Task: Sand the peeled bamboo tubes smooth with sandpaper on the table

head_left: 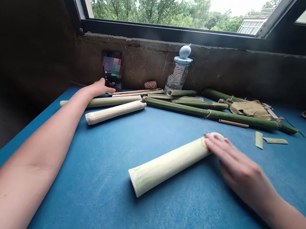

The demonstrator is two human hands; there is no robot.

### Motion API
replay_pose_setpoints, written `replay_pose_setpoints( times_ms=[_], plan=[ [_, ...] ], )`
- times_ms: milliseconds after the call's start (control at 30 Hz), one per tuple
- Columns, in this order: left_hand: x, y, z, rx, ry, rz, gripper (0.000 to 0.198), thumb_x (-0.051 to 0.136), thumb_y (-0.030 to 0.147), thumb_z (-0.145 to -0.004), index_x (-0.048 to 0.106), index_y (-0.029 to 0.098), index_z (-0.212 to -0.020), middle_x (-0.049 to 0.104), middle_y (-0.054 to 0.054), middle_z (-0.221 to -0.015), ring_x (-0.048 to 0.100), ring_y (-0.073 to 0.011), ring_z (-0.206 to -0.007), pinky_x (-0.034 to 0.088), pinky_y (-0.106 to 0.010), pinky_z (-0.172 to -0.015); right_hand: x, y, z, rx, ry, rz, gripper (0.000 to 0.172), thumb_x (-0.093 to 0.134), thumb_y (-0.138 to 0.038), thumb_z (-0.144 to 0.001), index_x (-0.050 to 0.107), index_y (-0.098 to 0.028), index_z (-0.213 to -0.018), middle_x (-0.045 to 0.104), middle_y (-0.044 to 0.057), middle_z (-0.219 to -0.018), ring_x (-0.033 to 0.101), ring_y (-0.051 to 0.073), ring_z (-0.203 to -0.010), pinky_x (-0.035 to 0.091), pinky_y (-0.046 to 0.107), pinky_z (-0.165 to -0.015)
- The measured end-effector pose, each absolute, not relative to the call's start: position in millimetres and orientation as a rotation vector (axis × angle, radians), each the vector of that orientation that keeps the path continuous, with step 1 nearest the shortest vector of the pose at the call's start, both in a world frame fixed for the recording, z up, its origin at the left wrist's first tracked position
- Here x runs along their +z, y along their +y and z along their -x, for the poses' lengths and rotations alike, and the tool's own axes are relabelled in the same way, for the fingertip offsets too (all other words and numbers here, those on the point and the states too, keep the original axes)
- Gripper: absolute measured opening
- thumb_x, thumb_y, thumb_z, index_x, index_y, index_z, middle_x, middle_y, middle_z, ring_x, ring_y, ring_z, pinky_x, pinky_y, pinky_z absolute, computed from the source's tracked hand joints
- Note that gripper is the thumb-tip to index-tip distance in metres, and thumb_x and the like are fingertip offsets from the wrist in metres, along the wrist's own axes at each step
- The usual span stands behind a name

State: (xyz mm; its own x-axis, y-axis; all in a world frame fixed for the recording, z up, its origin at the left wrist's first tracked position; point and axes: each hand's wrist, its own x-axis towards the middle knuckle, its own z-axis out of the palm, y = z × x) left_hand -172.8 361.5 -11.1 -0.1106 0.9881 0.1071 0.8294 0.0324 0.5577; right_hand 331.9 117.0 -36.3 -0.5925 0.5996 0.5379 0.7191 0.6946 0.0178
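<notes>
A wide, pale green piece of peeled bamboo (168,166) lies slantwise on the blue table, its near end pointing down and left. My right hand (235,159) is slightly blurred and closed over its far end, fingers together on top; the thumb is hidden. On the far left, my left arm stretches to a phone (113,70) leaning against the wall. My left hand (98,88) is at the phone's lower edge, thumb and a finger apart, holding nothing. Under that wrist runs a thin bamboo pole (114,101), with a shorter pale bamboo length (115,113) in front.
Green bamboo stalks (180,108) line the back of the blue table (92,198). A blue-lidded jar (179,72), a ball of twine (150,84) and brown paper (250,108) are there too. Two flat bamboo slips (259,140) lie right. A window (174,4) is above.
</notes>
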Motion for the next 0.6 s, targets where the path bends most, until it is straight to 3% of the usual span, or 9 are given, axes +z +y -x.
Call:
replay_pose_setpoints(
  times_ms=[100, 267, 600],
  plan=[
    [-4, 355, 164, 0.663, 2.036, -1.797, 0.088, 0.074, 0.039, -0.082, 0.036, -0.002, -0.149, 0.041, -0.027, -0.151, 0.039, -0.0361, -0.137, 0.029, -0.04, -0.112, -39, 119, -332, -0.368, -2.319, 1.123, 0.074, 0.042, 0.005, -0.093, 0.027, -0.026, -0.159, 0.044, 0.007, -0.157, 0.043, 0.03, -0.143, 0.034, 0.054, -0.122],
    [0, 351, 159, 0.777, 1.987, -1.701, 0.082, 0.076, 0.032, -0.079, 0.04, -0.002, -0.145, 0.05, -0.023, -0.143, 0.046, -0.0309, -0.128, 0.033, -0.036, -0.108, -40, 118, -326, -0.274, -2.364, 1.074, 0.074, 0.042, 0.004, -0.094, 0.028, -0.029, -0.158, 0.047, 0.004, -0.155, 0.045, 0.028, -0.142, 0.035, 0.051, -0.123],
    [2, 348, 157, 0.869, 1.866, -1.698, 0.067, 0.075, 0.02, -0.077, 0.049, 0.002, -0.136, 0.056, -0.02, -0.139, 0.05, -0.0299, -0.128, 0.037, -0.036, -0.108, -38, 116, -321, -0.259, -2.337, 1.092, 0.072, 0.042, 0.005, -0.094, 0.031, -0.028, -0.157, 0.047, 0.005, -0.155, 0.046, 0.026, -0.141, 0.033, 0.049, -0.124]
  ],
)
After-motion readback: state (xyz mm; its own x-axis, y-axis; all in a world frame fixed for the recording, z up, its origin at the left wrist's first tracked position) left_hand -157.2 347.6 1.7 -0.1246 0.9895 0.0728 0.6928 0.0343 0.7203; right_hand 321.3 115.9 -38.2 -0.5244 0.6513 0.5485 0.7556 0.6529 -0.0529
